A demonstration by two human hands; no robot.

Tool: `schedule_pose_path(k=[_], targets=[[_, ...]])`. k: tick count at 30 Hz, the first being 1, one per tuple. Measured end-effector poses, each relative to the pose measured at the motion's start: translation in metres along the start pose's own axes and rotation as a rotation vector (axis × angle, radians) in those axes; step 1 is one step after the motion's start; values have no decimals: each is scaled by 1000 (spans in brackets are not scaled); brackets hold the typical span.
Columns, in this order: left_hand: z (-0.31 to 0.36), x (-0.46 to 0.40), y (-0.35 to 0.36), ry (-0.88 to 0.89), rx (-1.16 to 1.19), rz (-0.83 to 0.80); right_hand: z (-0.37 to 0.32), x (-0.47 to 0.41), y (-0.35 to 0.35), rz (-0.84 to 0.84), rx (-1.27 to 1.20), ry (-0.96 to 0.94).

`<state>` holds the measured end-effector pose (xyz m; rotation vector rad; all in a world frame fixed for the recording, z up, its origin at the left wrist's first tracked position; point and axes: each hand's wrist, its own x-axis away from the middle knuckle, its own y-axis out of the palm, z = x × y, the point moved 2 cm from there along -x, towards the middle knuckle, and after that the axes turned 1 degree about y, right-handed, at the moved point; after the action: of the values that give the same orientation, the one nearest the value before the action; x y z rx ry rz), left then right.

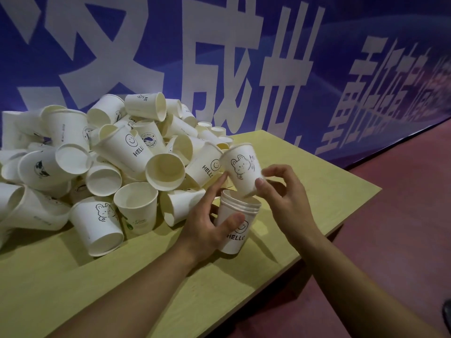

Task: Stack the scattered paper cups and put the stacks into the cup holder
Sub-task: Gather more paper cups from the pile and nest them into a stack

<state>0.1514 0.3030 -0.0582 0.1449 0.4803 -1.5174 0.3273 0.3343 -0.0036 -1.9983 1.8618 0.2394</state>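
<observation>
The task looks barely begun. A big heap of white paper cups (102, 162) covers the left and middle of the yellow-green wooden table (317, 191), lying on their sides, mouth-up and mouth-down in no order, and no cup holder appears anywhere in view (it may be out of frame). What is done so far is one short stack of nested white paper cups marked HELLO (235, 223), several rims showing at its top. Nearly all the stacking, and every placement into the holder, is left.

The left hand (207, 223) grips that stack, thumb across the front and fingers curled behind, near the table's right front edge. The stack stands roughly upright, long axis near vertical, mouth up; whether its base touches the table I cannot tell.

The right hand (283, 191) pinches a single white paper cup printed with a rabbit drawing (242, 170) between thumb and fingertips. This cup hangs just above the stack, its base already at the stack's mouth, its own mouth pointing up and tilted away to the left, so its axis leans slightly off the stack's.

A blue banner with large white characters (219, 57) fills the background.
</observation>
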Motion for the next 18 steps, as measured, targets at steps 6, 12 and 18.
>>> schedule_pose_path(k=[6,12,18], targets=[[2,0,0,29,-15,20,2,2,4,-11,-58,8],[3,1,0,40,-47,71,2,0,3,-67,56,-51],[0,0,-1,7,-47,98,6,4,5,-62,37,-39]])
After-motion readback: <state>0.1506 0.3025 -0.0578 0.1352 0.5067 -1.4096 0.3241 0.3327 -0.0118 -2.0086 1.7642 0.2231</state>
